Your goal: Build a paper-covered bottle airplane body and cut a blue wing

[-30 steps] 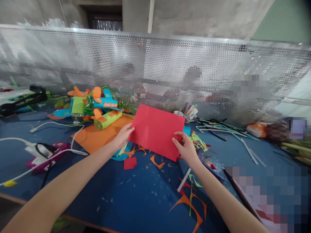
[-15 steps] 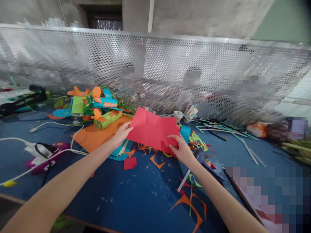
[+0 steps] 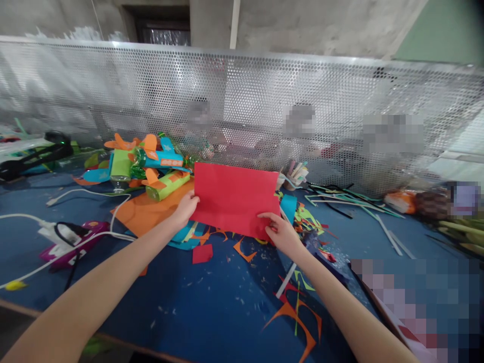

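Note:
A sheet of red paper (image 3: pixel 234 199) is held up above the blue table (image 3: pixel 212 307), its face towards me. My left hand (image 3: pixel 187 207) pinches its left edge, the thumb in front and the other fingers largely behind. At the lower right corner my right hand (image 3: pixel 280 231) grips the sheet, with the index finger stretched along its face. Under and behind the paper lie an orange sheet (image 3: pixel 138 212) and blue paper pieces (image 3: pixel 183 238). A small red paper scrap (image 3: pixel 202 253) rests on the table just below.
Bottle airplanes covered in coloured paper (image 3: pixel 166 187) are piled at the back left. A purple power strip (image 3: pixel 75 249) with white cables lies left. Paper offcuts (image 3: pixel 295 322) are scattered right of centre. Cups of pens (image 3: pixel 297 176) stand before a perforated metal screen (image 3: pixel 249 101).
The red paper has swung from a slant to nearly level and its folded, bent face looks flatter. My left hand moved slightly left; my right hand stayed almost in place.

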### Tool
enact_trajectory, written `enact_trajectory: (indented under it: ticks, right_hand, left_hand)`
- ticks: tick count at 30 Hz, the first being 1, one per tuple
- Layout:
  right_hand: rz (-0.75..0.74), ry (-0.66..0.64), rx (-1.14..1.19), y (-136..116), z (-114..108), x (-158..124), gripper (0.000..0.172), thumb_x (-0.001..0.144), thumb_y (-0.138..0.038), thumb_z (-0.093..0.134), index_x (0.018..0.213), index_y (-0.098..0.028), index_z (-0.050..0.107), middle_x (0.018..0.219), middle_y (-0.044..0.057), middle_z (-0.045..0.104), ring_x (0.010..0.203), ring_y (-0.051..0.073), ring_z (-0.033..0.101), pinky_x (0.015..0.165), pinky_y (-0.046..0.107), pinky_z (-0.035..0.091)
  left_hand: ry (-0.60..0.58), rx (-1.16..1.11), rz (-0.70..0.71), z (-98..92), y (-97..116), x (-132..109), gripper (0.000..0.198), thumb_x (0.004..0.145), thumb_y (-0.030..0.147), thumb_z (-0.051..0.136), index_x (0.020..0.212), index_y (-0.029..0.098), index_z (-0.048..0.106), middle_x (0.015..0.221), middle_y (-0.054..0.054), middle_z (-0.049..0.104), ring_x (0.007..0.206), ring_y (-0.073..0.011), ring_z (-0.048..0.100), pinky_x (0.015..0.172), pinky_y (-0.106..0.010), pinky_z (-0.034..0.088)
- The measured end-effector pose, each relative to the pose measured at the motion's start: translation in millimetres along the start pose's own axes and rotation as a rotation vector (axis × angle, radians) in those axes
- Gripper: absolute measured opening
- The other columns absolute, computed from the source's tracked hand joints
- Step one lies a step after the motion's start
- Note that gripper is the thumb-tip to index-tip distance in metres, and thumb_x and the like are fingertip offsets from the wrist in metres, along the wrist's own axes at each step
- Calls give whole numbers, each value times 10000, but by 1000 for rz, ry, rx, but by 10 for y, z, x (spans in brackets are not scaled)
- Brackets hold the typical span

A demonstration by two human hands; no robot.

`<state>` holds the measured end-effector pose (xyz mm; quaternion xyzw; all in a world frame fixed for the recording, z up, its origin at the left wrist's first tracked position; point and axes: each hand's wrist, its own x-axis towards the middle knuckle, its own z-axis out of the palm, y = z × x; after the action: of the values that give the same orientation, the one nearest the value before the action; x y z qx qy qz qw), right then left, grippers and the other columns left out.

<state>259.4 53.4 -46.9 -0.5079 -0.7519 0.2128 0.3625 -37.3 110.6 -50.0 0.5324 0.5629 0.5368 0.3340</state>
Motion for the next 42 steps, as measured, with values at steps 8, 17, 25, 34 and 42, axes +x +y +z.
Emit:
enact_trajectory:
  ticks: [8, 17, 25, 34, 42]
  right_hand:
    - [-92, -110, -66, -127, 61, -64, 475, 697, -57, 436, 1115, -223, 591, 1120, 57, 604, 1008, 179, 578, 879, 332, 464]
    - [-293, 5, -490, -266, 94, -162, 370, 719, -383, 641, 1058, -236, 620, 1304, 121, 407, 1189, 298, 411, 973, 455, 378]
    - [-276, -61, -520, -191, 101, -145, 368, 698, -104, 556, 1037, -224, 632, 1332, 105, 399, 1202, 263, 408, 967, 425, 389]
    - [-357, -117, -512, -253, 113, -144, 246, 752, -327, 616, 981, -242, 643, 1063, 52, 639, 1044, 230, 534, 923, 427, 414]
    - [-362, -56, -559, -227, 19, -103, 182, 831, -217, 503, 896, -223, 673, 975, 59, 682, 996, 224, 563, 898, 399, 434]
  left_hand:
    - [129, 338, 55, -144, 100, 12, 467, 679, 123, 489, 1134, 228, 463, 860, -30, 557, 708, -172, 550, 704, -303, 410]
    - [31, 475, 41, -152, 90, 17, 442, 732, 131, 437, 1162, 223, 472, 792, -22, 598, 673, -175, 577, 678, -301, 443]
    - [5, 568, 132, -192, 43, 57, 351, 721, 87, 416, 1000, 223, 579, 1044, -46, 606, 975, -215, 551, 855, -328, 425]
    - [45, 623, 218, -195, 101, 35, 284, 756, 119, 395, 948, 206, 585, 1003, -68, 606, 997, -219, 532, 893, -343, 397]
    - [44, 702, 269, -179, 68, 23, 216, 786, 213, 415, 688, 204, 608, 772, -83, 591, 880, -239, 548, 830, -355, 405]
